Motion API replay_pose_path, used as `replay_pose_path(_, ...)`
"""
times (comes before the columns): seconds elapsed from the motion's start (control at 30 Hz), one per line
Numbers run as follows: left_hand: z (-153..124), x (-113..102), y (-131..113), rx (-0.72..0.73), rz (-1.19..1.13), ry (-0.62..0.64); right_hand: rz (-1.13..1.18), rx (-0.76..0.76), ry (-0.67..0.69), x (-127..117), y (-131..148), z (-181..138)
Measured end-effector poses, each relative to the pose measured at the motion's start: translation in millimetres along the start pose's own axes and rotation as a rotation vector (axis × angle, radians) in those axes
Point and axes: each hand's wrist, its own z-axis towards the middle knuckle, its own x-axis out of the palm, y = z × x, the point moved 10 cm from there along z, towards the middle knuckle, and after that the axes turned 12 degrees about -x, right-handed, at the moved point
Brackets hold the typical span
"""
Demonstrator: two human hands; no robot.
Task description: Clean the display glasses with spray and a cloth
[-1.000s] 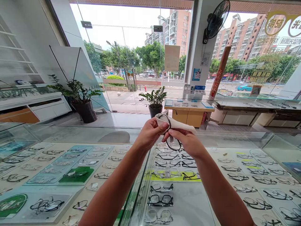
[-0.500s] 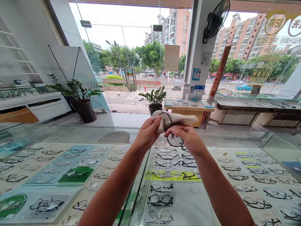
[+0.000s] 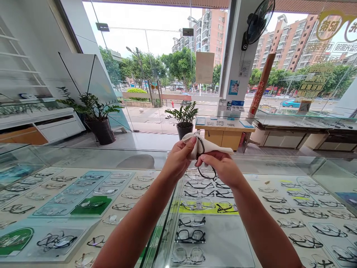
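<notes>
I hold a pair of black-framed glasses [image 3: 206,172] up in front of me above a glass display counter [image 3: 83,160]. A cream cleaning cloth [image 3: 203,146] is wrapped over the upper lens. My left hand [image 3: 178,158] pinches the cloth against that lens with thumb and fingers closed. My right hand [image 3: 223,167] is closed around the frame and the cloth's other end. The lower lens hangs uncovered below my fingers.
Under the counter glass lie several rows of glasses on trays [image 3: 195,223]. Beyond stand two potted plants [image 3: 97,115] [image 3: 184,119], a wooden desk [image 3: 225,130], more display cases [image 3: 301,126] and a wall fan [image 3: 256,22]. Large windows face a street.
My hands and the glasses have shifted slightly, first up and then back down, while the cloth moved over the upper lens. Both grips have stayed the same.
</notes>
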Motion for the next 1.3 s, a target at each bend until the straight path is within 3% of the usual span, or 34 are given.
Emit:
replay_pose_path(0.4,-5.0,6.4,-3.0,-0.004,0.054,0.064,0.019,-0.057,-0.059,-3.4,10.0,-0.5)
replay_pose_path(0.8,-11.2,25.1,-7.0,0.048,0.165,0.240,0.126,-0.036,-0.105,-3.4,1.1,2.8)
replay_pose_path(0.97,-8.9,18.7,-7.4,0.123,0.173,0.197,0.044,-0.033,-0.076,-2.1,1.2,0.3)
replay_pose_path(1.2,-4.3,-8.8,-9.8,0.195,0.196,-0.061,0.041,-0.019,-0.004,5.0,1.7,-1.4)
replay_pose_path(1.3,-3.0,-4.2,-11.5,0.101,0.198,0.040,0.099,-0.038,-0.003,2.4,6.0,1.5)
